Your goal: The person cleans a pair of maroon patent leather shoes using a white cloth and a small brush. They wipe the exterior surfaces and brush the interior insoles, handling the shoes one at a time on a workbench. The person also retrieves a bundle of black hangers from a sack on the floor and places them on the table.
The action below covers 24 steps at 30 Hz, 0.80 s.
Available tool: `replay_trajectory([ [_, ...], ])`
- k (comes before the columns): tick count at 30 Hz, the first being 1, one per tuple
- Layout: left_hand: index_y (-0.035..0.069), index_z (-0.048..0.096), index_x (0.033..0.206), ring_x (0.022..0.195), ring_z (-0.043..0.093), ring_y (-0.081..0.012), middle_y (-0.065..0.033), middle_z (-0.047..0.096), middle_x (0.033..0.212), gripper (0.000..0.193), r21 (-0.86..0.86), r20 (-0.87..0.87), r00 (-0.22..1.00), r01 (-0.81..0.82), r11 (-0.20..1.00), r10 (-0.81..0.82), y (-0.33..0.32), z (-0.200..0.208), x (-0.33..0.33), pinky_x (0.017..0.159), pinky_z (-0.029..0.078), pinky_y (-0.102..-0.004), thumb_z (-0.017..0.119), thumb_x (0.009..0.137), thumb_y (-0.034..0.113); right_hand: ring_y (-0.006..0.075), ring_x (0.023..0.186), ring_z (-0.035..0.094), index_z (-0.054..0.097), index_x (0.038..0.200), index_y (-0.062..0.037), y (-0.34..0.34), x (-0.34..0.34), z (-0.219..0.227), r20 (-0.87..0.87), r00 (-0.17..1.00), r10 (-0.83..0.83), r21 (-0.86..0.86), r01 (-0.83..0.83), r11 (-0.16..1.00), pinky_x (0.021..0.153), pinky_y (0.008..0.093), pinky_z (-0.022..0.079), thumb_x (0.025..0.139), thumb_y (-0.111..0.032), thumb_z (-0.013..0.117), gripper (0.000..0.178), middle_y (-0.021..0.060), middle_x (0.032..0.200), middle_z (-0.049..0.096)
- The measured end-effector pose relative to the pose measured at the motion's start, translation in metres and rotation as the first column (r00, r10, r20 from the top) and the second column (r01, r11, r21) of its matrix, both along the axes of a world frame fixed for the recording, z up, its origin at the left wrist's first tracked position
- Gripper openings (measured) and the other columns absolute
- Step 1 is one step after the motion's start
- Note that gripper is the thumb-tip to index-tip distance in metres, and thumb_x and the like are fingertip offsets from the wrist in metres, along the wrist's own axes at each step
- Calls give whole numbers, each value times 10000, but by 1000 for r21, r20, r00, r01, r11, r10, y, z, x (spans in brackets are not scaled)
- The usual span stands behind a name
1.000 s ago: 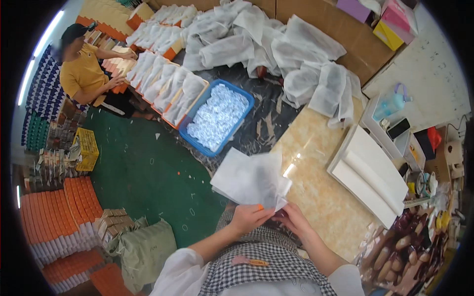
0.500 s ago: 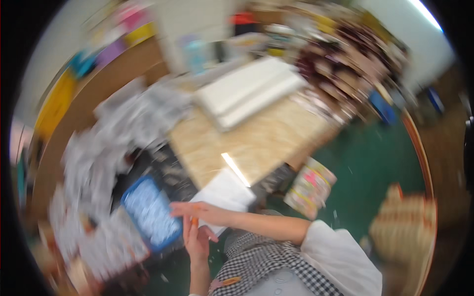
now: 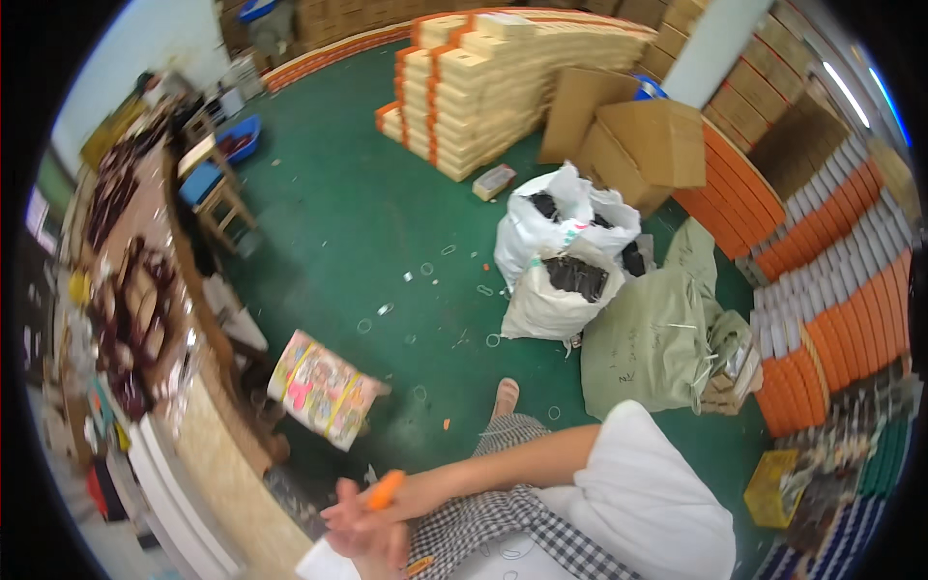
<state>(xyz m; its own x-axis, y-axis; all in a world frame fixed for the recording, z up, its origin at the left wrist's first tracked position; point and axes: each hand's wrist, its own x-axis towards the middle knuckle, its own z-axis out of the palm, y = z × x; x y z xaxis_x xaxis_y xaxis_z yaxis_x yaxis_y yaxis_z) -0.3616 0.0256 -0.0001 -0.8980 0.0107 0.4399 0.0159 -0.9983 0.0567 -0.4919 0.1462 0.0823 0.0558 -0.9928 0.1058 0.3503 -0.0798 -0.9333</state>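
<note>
My right hand point(image 3: 411, 495) reaches in from the right and crosses over my left hand point(image 3: 372, 543) at the bottom, left of centre. A small bright orange piece point(image 3: 386, 490) shows at my right hand; whether it is worn on a digit or held I cannot tell. Motion smears the fingers of both hands, and they overlap, so their grip is unclear. Just below my left hand lies a white sheet point(image 3: 324, 563), partly cut off by the lower edge. Beside the hands runs the table's marbled top point(image 3: 227, 474).
Left on the table are dark red glossy pieces point(image 3: 135, 319) and long white slabs point(image 3: 179, 498). A colourful strapped bundle point(image 3: 327, 389) lies near the table. White sacks point(image 3: 556, 295), a green sack point(image 3: 643, 338), an opened carton point(image 3: 643, 145) and stacked cream boxes point(image 3: 454, 101) occupy the floor.
The view has swung to the right, from the table to the floor and stacks. The blue basket has left view. My hands remain together, now lower in the picture.
</note>
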Motion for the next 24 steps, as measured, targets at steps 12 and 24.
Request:
replay_trajectory([
  [12,107,554,1253,419,507,-139,-134,654,1020,352,-401,86,819,550,733,-568,167,32,-377,396,449,-296,487,964,297,212,1188,520,325,1445,-70,280,-254,-25,-282,723,-630,107,677,729,1010,357,393,904,-313,614,660,116,1320,530],
  [24,-25,555,1223,1121,584,-265,-146,606,1208,376,-846,492,862,506,167,-119,244,-30,-744,907,486,-379,473,973,243,259,1088,589,522,1296,-48,353,-421,-146,-633,230,-739,463,878,-123,930,351,462,888,-311,603,492,137,1220,593],
])
